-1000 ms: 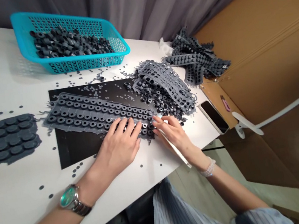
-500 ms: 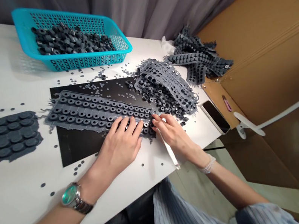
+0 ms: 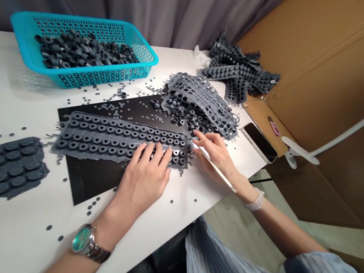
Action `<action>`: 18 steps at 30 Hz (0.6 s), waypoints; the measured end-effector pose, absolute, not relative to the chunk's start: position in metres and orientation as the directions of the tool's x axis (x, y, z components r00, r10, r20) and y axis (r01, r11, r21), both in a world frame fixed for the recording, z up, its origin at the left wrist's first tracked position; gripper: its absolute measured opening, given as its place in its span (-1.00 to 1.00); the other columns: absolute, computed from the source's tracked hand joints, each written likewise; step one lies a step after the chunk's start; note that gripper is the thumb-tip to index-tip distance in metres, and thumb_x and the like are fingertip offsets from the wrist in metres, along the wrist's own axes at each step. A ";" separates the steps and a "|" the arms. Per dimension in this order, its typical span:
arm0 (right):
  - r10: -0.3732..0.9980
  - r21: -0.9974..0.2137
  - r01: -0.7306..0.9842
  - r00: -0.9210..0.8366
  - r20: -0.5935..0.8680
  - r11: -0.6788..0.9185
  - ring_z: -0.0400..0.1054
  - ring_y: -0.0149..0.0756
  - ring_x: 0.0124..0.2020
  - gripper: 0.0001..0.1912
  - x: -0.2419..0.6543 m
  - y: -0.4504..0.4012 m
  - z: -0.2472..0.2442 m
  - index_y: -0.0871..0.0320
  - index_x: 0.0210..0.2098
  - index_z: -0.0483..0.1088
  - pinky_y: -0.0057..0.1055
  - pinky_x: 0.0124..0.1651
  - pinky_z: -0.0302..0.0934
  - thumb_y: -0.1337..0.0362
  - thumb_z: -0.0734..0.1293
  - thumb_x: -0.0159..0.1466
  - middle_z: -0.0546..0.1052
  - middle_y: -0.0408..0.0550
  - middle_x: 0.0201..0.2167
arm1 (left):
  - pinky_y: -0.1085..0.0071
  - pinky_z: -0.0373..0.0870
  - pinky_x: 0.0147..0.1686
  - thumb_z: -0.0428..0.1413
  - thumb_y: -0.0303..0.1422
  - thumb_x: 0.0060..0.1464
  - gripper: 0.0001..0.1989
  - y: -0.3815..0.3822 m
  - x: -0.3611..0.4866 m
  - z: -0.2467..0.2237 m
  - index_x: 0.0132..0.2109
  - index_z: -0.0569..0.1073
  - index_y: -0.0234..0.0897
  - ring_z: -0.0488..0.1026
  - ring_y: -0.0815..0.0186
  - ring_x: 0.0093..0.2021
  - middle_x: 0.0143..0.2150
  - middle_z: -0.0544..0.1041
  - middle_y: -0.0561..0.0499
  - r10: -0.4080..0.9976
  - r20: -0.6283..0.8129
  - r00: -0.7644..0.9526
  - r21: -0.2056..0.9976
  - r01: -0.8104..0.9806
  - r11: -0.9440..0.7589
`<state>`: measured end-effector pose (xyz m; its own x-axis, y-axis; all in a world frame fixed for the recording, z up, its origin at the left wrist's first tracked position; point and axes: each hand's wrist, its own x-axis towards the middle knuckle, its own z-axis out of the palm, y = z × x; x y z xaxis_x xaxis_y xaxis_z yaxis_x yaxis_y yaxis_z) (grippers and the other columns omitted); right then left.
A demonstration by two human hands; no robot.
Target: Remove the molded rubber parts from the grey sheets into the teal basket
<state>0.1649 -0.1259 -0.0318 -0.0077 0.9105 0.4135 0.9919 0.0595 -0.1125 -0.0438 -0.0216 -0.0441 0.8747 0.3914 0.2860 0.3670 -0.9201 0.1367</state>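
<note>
A grey rubber sheet (image 3: pixel 108 146) with rows of raised, holed rings lies slanted across a black mat (image 3: pixel 87 182). My left hand (image 3: pixel 144 173) rests palm down over its right part, fingers slightly spread, hiding some of the rings. Just past the sheet's right end, my right hand (image 3: pixel 215 154) is closed around a slim white pen-like tool (image 3: pixel 221 174), whose exact kind I cannot make out. The fingertips of this hand are close to a pile of loose dark rings (image 3: pixel 196 118). A perforated grey sheet (image 3: pixel 210 99) lies partly over that pile.
A turquoise basket (image 3: pixel 95 76) of dark cylindrical pieces stands at the back. Another studded sheet (image 3: pixel 2 169) lies left. Small dark discs are scattered around the mat. At right are a heap of grey strips (image 3: pixel 240 66), a phone (image 3: pixel 259 142) and a white clamp (image 3: pixel 296 152).
My right hand has moved right, off the end of the sheet toward the loose rings, and the white tool has tilted. My left hand stays on the sheet.
</note>
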 end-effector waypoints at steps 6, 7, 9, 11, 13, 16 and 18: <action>0.915 -0.093 0.981 -0.124 0.383 0.172 0.33 -0.16 -0.04 -0.77 0.165 -0.116 -0.031 0.16 0.01 0.34 -0.21 -0.04 0.32 0.37 0.24 0.37 0.52 0.06 0.04 | -0.01 0.20 0.23 -0.09 -0.32 0.25 -0.52 -0.022 -0.044 -0.044 0.25 0.33 -0.40 0.34 -0.06 0.18 0.18 0.43 -0.29 0.398 0.273 0.876 0.129 0.376 -0.917; 0.918 -0.088 0.979 -0.137 0.372 0.182 0.33 -0.16 -0.03 -0.78 0.165 -0.115 -0.031 0.18 0.01 0.34 -0.21 -0.04 0.31 0.37 0.25 0.37 0.52 0.07 0.04 | -0.01 0.20 0.23 -0.09 -0.32 0.26 -0.52 -0.022 -0.044 -0.044 0.25 0.33 -0.40 0.34 -0.06 0.18 0.19 0.42 -0.28 0.398 0.269 0.877 0.131 0.376 -0.917; 0.925 -0.082 0.978 -0.154 0.348 0.194 0.32 -0.15 -0.01 -0.78 0.164 -0.115 -0.031 0.20 0.02 0.34 -0.21 -0.03 0.31 0.36 0.24 0.38 0.52 0.10 0.04 | -0.01 0.20 0.24 -0.10 -0.32 0.26 -0.52 -0.022 -0.044 -0.044 0.25 0.33 -0.40 0.33 -0.05 0.19 0.19 0.42 -0.28 0.398 0.264 0.878 0.136 0.375 -0.917; 0.930 -0.078 0.978 -0.159 0.330 0.194 0.31 -0.14 0.01 -0.77 0.164 -0.115 -0.032 0.19 0.03 0.34 -0.20 -0.02 0.30 0.34 0.23 0.39 0.52 0.11 0.05 | -0.01 0.19 0.24 -0.09 -0.32 0.25 -0.52 -0.022 -0.044 -0.044 0.25 0.33 -0.40 0.33 -0.05 0.19 0.19 0.42 -0.29 0.399 0.264 0.878 0.141 0.374 -0.916; 0.937 -0.069 0.979 -0.162 0.308 0.191 0.31 -0.14 0.01 -0.77 0.164 -0.114 -0.032 0.19 0.03 0.34 -0.19 -0.03 0.29 0.33 0.21 0.40 0.51 0.13 0.05 | -0.01 0.20 0.23 -0.08 -0.32 0.25 -0.52 -0.022 -0.044 -0.044 0.25 0.34 -0.40 0.34 -0.05 0.19 0.19 0.42 -0.29 0.401 0.268 0.876 0.149 0.374 -0.916; 0.948 -0.039 0.981 -0.173 0.267 0.190 0.31 -0.13 0.00 -0.76 0.164 -0.113 -0.031 0.20 0.03 0.34 -0.19 -0.05 0.28 0.32 0.19 0.41 0.51 0.14 0.04 | -0.02 0.20 0.23 -0.07 -0.33 0.24 -0.52 -0.022 -0.044 -0.044 0.24 0.34 -0.40 0.34 -0.06 0.18 0.19 0.42 -0.31 0.400 0.270 0.876 0.154 0.371 -0.916; 0.954 -0.022 0.982 -0.179 0.239 0.190 0.31 -0.13 -0.01 -0.76 0.164 -0.112 -0.029 0.20 0.04 0.34 -0.19 -0.06 0.28 0.32 0.18 0.42 0.50 0.14 0.05 | -0.02 0.20 0.22 -0.07 -0.33 0.24 -0.53 -0.022 -0.044 -0.044 0.24 0.34 -0.41 0.34 -0.06 0.17 0.18 0.43 -0.31 0.398 0.273 0.876 0.150 0.370 -0.917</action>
